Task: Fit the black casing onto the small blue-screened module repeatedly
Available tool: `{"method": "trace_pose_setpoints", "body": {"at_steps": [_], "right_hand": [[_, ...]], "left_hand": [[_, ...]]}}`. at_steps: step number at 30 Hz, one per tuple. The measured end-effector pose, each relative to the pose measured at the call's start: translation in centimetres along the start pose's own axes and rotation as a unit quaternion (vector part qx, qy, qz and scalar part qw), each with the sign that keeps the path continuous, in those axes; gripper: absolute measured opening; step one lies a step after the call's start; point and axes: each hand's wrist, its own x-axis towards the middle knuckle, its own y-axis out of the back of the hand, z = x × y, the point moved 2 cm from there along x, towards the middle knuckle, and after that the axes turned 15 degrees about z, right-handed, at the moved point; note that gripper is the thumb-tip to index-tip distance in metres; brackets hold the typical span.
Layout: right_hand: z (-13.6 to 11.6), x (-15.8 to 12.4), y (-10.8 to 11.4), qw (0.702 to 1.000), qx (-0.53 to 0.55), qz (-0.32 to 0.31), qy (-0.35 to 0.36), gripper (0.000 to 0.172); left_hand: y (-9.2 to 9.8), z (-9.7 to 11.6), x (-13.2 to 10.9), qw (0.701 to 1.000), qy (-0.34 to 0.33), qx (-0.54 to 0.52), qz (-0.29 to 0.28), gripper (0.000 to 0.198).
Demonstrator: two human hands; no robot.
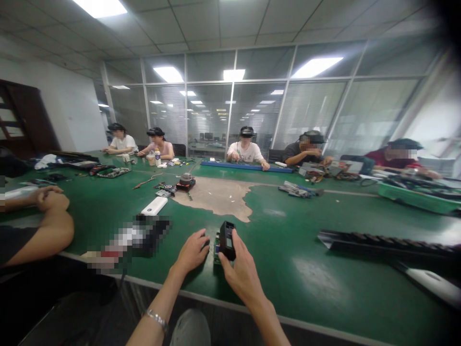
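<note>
long green table (288,240), glass partition wall (259,110) behind, ceiling light panels (101,7) overhead.

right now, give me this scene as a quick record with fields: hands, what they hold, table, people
left hand: on the table, fingers curled at the left edge of the green board; grip unclear
right hand: holds a black block upright over the board
table: green, with a worn tan patch at its middle
near left: white bar; co-worker's arm resting on the edge
near right: long black rail
people: five seated along the far side, each with parts in front of them
</note>
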Motion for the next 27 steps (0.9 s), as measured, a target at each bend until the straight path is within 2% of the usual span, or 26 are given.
{"method": "trace_pose_setpoints", "body": {"at_steps": [3,7,10,15,27], "right_hand": [[-1.6,1.0,-0.8,1.000,-0.012,-0.014,0.003,0.069],[-2.2,1.5,-1.9,0.998,-0.047,-0.045,-0.016,0.068],[-2.2,1.4,-2.3,0.995,-0.063,-0.064,-0.030,0.067],[-2.1,1.5,-2.7,0.995,-0.077,-0.061,-0.034,0.069],[-0.8,1.3,-3.8,0.997,-0.039,-0.056,-0.032,0.069]], "left_hand": [[0.2,0.1,-0.1,1.000,-0.004,0.002,-0.002,0.032],[0.3,0.0,0.0,1.000,0.007,-0.002,0.001,0.031],[0.3,-0.1,0.0,1.000,0.015,-0.006,-0.001,0.030],[0.2,-0.2,0.0,1.000,0.013,-0.009,-0.002,0.030],[0.0,-0.3,0.2,1.000,0.004,-0.006,-0.002,0.030]]}}
